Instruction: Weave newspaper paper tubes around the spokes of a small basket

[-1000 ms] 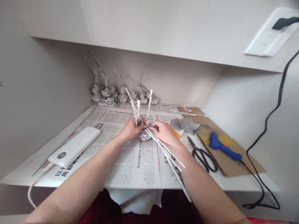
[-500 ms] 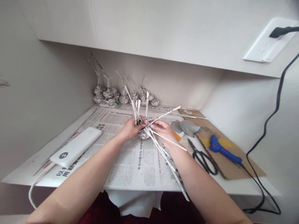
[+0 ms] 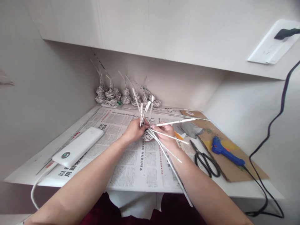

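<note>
A small round woven piece (image 3: 148, 135) of rolled newspaper is held between my two hands above the newspaper-covered table. My left hand (image 3: 136, 129) grips its left side, thumb pressed at the top. Several paper tubes (image 3: 145, 112) stick up from the piece beside those fingers. My right hand (image 3: 166, 134) pinches a paper tube (image 3: 178, 122) close to the weave; this tube points out to the right. Other paper strands (image 3: 173, 170) trail from the piece toward me, passing by my right wrist. My fingers hide part of the weave.
Several woven gourd shapes (image 3: 110, 95) stand along the back wall. A white power bank (image 3: 78, 147) with a cable lies at left. At right are black scissors (image 3: 206, 162), a blue glue gun (image 3: 227, 151) on cardboard (image 3: 234, 173), and grey scraps (image 3: 191, 129). Long paper tubes (image 3: 187, 116) lie behind.
The paper tube in my right fingers has swung down from an upward slant to nearly level, pointing right. The upright tubes lean further right. The view has shifted slightly.
</note>
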The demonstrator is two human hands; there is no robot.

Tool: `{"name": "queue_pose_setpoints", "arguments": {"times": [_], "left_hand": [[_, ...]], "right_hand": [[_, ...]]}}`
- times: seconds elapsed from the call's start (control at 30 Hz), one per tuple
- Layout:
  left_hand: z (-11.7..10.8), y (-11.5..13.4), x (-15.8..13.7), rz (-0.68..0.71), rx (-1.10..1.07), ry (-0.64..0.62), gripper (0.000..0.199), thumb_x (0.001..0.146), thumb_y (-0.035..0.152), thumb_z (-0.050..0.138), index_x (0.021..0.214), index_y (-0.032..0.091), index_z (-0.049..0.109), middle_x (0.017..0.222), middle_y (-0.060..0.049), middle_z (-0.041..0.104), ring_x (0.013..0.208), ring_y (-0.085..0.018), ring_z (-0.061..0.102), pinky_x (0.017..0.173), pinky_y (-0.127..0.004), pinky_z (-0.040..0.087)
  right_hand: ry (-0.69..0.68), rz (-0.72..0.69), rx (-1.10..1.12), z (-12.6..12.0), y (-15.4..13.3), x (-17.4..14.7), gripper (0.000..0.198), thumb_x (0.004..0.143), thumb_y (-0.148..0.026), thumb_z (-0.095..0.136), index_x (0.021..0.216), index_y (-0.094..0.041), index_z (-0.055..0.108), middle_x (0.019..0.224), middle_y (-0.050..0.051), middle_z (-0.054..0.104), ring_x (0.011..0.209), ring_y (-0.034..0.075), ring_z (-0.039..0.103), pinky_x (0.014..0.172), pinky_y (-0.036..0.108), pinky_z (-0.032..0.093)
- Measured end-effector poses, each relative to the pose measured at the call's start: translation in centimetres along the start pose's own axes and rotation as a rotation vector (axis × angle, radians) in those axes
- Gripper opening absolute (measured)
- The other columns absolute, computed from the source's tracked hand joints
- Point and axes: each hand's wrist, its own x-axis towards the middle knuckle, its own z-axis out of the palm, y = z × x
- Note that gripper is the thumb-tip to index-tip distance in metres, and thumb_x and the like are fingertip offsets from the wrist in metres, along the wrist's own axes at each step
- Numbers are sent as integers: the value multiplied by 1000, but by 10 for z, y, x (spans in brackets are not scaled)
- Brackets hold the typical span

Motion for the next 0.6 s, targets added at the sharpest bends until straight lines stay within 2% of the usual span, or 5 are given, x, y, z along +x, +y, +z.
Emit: {"name": "queue_pose_setpoints", "arguments": {"times": [0.1,0.17,0.3,0.47,0.6], "left_hand": [[0,-3,-1,15,70,37,3,78,21,54,79,20,57,75,0,64,73,-18,59,72,-29,45],[-1,-5,0,0,125,84,4,78,19,53,80,20,57,77,-1,65,74,-18,60,72,-29,44],[-4,-6,2,-44,206,134,6,78,19,53,82,21,57,80,-3,66,77,-21,60,72,-30,44],[-5,-5,1,-49,190,136,6,77,19,53,81,21,57,80,-3,66,78,-21,61,72,-31,44],[-4,-5,1,-56,156,125,4,77,20,54,80,21,57,78,-3,67,76,-21,61,71,-30,44]], "right_hand": [[-83,-16,38,-3,-1,0,34,70,-49,70,78,-17,64,70,4,68,63,19,65,59,32,53],[-132,-39,-7,-4,-2,0,31,73,-46,69,82,-17,67,78,5,71,71,20,67,67,33,54],[-96,-96,-229,-2,-4,0,24,75,-40,67,86,-19,69,88,5,73,81,19,67,78,32,52],[-104,-104,-332,-1,-7,1,25,74,-40,68,90,-21,67,89,3,73,78,17,67,73,29,51],[-92,-83,-574,-8,-13,8,13,78,-31,62,85,-23,68,81,1,72,75,18,65,68,29,48]]}}
